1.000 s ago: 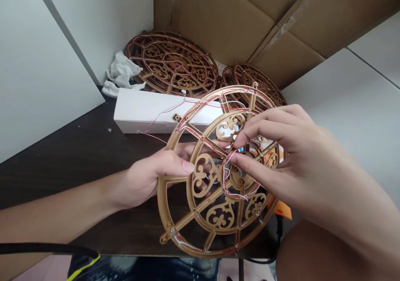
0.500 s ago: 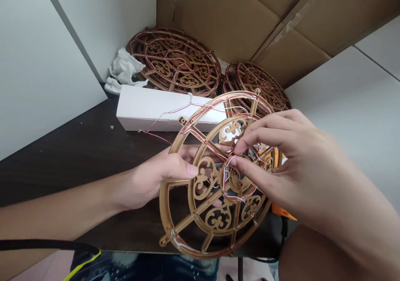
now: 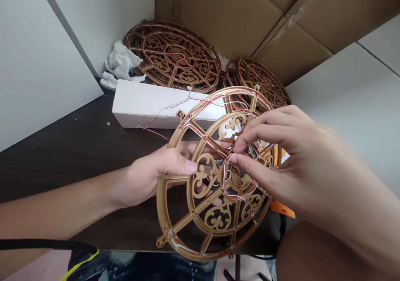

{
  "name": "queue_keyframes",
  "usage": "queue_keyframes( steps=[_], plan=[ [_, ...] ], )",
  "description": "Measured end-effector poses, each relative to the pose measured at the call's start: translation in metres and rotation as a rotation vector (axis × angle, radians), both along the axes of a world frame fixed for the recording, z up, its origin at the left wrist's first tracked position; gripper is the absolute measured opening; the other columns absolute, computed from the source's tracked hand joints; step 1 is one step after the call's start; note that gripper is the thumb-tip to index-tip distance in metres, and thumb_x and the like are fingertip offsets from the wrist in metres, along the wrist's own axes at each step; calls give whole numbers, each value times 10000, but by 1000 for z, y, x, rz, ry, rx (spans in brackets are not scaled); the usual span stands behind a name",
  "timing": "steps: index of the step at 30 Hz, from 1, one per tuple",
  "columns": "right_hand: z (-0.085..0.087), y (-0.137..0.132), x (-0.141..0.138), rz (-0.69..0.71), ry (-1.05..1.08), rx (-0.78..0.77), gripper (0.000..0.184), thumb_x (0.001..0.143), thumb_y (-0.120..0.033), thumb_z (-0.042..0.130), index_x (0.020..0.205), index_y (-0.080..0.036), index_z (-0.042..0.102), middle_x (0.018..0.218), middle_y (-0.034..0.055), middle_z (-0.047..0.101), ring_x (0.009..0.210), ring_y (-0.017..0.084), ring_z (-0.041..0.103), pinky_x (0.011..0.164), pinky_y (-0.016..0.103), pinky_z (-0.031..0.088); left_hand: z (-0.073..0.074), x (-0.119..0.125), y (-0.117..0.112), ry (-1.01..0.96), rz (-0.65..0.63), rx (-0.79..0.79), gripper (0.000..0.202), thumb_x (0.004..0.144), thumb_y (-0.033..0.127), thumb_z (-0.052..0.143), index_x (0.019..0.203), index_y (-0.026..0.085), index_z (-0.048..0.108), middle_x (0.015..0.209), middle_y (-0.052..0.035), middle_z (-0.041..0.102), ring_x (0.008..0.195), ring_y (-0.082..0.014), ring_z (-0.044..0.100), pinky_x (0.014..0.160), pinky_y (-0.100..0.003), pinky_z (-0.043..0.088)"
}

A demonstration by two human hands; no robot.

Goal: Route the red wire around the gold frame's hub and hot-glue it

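Observation:
A round gold openwork frame (image 3: 191,215) with scroll ornaments is held tilted above the dark table. My left hand (image 3: 162,168) grips its left side, thumb on the front and fingers behind, partly seen through the openings. Thin red and white wires (image 3: 224,181) run along the frame's ribs and loop round its hub. My right hand (image 3: 275,147) pinches the wires beside the hub between thumb and forefinger. A loose wire loop sticks out past the upper left rim, in front of a white box.
Behind the frame lies the long white box (image 3: 150,106). Similar wired frames (image 3: 175,58) are stacked at the back, with a second stack (image 3: 262,81) to the right. Crumpled white tissue (image 3: 121,62) sits by the left panel. Cardboard (image 3: 225,18) stands behind. An orange object (image 3: 283,209) is partly hidden at right.
The view has shifted slightly, and the frame with both hands sits a little further left. The right hand keeps its pinch at the hub; a short white wire there has bent a little.

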State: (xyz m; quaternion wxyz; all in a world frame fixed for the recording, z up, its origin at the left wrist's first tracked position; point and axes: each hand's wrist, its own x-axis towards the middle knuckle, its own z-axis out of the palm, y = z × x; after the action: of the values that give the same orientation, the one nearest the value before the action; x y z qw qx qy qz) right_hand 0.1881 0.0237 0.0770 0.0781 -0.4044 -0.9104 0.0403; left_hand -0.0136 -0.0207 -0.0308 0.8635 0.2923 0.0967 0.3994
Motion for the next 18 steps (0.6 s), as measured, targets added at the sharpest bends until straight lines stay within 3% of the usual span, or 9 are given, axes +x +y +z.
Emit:
queue_keyframes(
  steps=[8,14,18],
  plan=[
    [-2,-1,4,-33,-1,-33,76,884,-297,691,809,-291,697,951,15,701,1021,274,582,872,456,476,-3,-2,-1,8,41,-56,267,875,250,658,1111,173,757,986,-41,786,860,-193,748,887,-306,586],
    [-3,-5,6,-12,-5,-43,36,919,-287,652,932,-259,671,1051,41,667,1075,258,568,916,436,477,-4,-1,2,-84,0,-43,288,920,220,572,1138,186,756,1039,-43,780,869,-169,740,888,-274,581],
    [2,-6,12,41,-40,-101,142,924,-344,658,1062,-314,670,1123,21,645,1143,262,543,945,429,471,-4,0,3,-99,-9,-43,293,935,203,551,1150,184,749,1035,-40,781,872,-163,739,912,-275,574]
  ],
)
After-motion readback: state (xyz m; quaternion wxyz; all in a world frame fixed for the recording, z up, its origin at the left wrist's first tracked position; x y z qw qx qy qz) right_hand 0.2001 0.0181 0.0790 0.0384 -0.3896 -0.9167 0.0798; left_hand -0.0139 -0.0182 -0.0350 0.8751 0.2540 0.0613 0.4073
